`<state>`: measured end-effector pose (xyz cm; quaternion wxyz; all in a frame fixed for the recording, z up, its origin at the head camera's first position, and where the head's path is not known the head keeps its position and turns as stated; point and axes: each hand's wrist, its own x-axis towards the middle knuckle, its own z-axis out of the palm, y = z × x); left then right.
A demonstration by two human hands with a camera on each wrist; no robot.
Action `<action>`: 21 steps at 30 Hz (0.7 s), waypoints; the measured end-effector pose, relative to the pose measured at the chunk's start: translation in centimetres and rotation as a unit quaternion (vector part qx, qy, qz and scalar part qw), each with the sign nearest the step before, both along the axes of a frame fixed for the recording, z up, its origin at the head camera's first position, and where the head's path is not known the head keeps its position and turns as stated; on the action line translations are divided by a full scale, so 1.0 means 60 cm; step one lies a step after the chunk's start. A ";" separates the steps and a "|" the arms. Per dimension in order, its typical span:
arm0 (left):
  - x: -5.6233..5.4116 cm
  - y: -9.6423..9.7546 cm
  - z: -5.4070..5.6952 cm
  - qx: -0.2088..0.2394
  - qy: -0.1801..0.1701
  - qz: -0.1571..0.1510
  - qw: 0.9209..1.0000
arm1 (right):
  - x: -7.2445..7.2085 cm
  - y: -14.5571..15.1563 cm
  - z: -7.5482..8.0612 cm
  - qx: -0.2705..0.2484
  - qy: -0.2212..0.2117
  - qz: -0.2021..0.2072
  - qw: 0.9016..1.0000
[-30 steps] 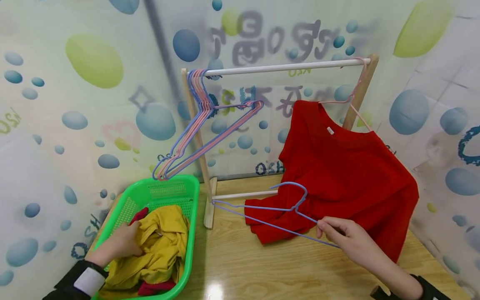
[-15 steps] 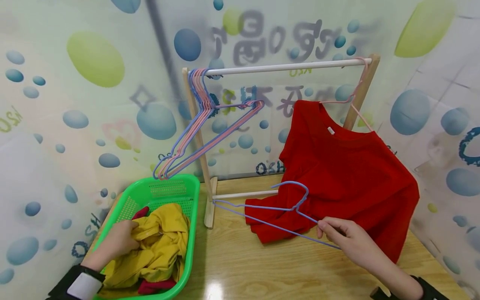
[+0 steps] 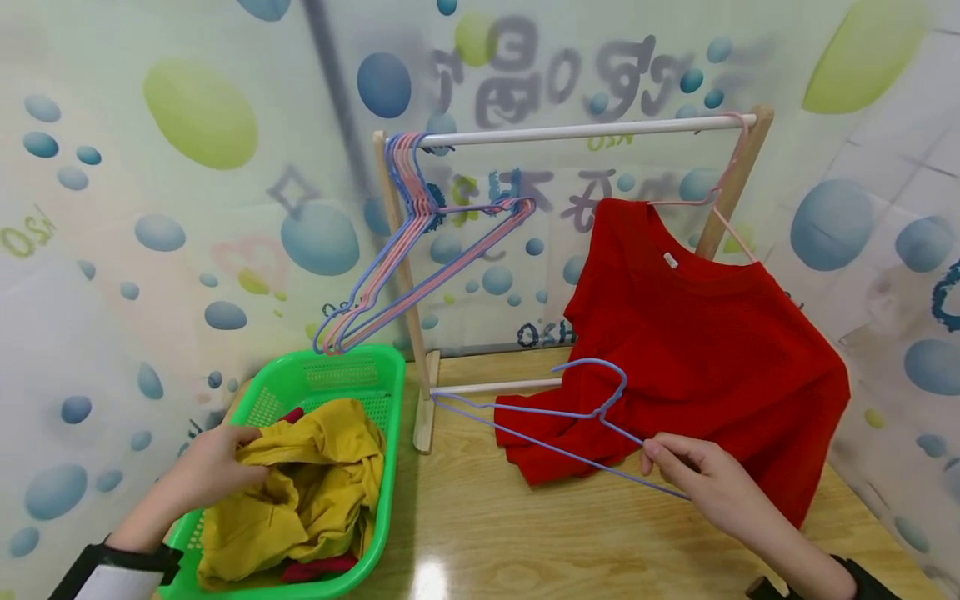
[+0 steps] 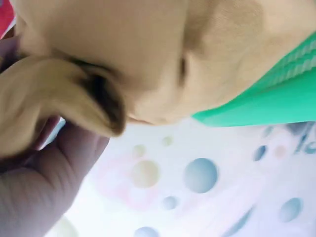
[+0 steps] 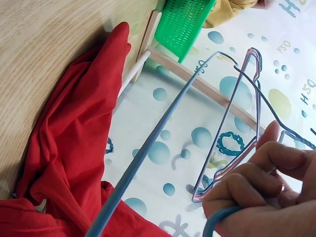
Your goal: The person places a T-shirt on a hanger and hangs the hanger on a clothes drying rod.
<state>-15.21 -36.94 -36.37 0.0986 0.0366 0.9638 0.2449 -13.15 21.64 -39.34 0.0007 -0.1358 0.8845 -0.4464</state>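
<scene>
In the head view my left hand point(image 3: 213, 471) pinches a fold of a crumpled yellow garment point(image 3: 322, 492) lying in a green basket point(image 3: 352, 375). The left wrist view shows the thumb point(image 4: 74, 158) against that folded cloth; most fingers are hidden. My right hand point(image 3: 701, 479) holds a blue clothes hanger point(image 3: 600, 412) by one end, above the table and in front of a red shirt point(image 3: 697, 350). Its hook points up and left. In the right wrist view the fingers curl round the hanger wire point(image 5: 145, 148).
A rack with a white rail point(image 3: 585, 132) stands behind. Several blue and pink hangers point(image 3: 408, 225) hang at its left end. The red shirt hangs at its right on a pink hanger point(image 3: 731, 175), its lower part on the table point(image 3: 480, 533). Dark red cloth point(image 3: 318, 568) shows under the yellow garment.
My left hand has shifted left and slightly up, lifting the yellow garment's near-left fold a little. The right hand and blue hanger stay nearly still; the view has turned slightly left.
</scene>
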 end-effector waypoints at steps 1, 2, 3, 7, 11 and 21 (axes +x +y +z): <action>0.002 0.004 0.009 0.010 -0.003 -0.006 1.000 | 0.000 0.000 0.000 0.000 -0.002 -0.001 1.000; 0.005 0.009 0.018 0.025 -0.007 -0.010 1.000 | 0.000 0.000 0.001 -0.001 -0.002 -0.002 1.000; 0.006 0.013 0.026 0.039 -0.012 -0.018 0.999 | 0.000 0.000 0.001 -0.001 -0.004 -0.003 1.000; 0.009 0.029 0.051 0.121 -0.019 -0.055 0.991 | -0.001 0.002 0.001 -0.005 -0.010 -0.008 1.000; 0.010 0.047 0.068 0.189 0.009 -0.085 0.978 | -0.001 0.005 0.002 -0.009 -0.001 -0.015 1.000; 0.005 0.121 0.113 0.244 0.165 -0.116 0.949 | -0.002 0.017 0.003 -0.032 -0.013 -0.046 0.998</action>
